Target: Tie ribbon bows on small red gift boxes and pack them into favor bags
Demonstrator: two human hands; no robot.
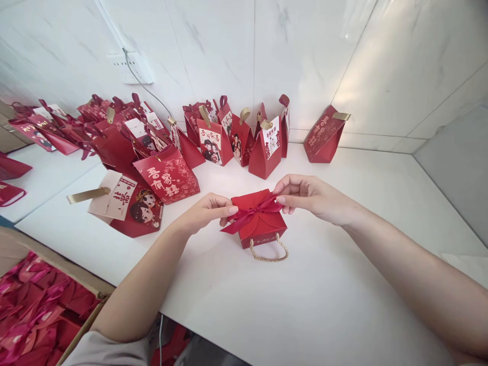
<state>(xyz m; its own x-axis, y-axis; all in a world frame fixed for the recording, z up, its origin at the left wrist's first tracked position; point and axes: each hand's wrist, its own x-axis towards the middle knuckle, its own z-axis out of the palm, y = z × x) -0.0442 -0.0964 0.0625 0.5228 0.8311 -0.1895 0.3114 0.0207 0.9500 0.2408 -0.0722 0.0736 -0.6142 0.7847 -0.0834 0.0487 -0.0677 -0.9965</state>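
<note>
A small red gift box (263,229) lies on the white table, its gold rope handle (270,259) toward me. A dark pink ribbon (254,209) runs across its top and is tied in a bow at the middle. My left hand (209,211) is closed at the box's left side, thumb on top, pinching the ribbon there. On the right, my right hand (305,195) pinches the ribbon's other side between thumb and fingers. Parts of the fingers on both hands are hidden.
Several red gift boxes with loop handles (215,145) stand along the tiled wall, crowding the left. One lone box (324,137) stands at the back right. A cardboard carton (82,277) at lower left holds red boxes with ribbons. A cable (147,86) hangs from a wall socket.
</note>
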